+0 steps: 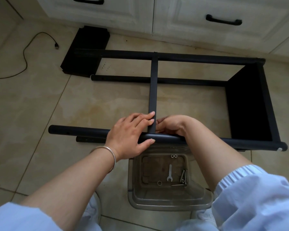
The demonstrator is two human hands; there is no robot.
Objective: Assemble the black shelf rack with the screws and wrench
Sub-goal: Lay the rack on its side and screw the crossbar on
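- The black shelf rack [173, 79] lies on its side on the floor [40, 97], in front of the cabinets [207, 30].
- The left hand [130, 132] lies with straight fingers across the flat crossbar [153, 90] and near tube [83, 131], pressing them together.
- The right hand [172, 125] curls at the joint; whether its grip holds a screw is hidden.
- The wrench [169, 172] and screws [183, 178] lie in the clear tray [170, 202].
- Risk: if the left hand eases off, the holes may drift out of line and a screw could cross-thread or drop.
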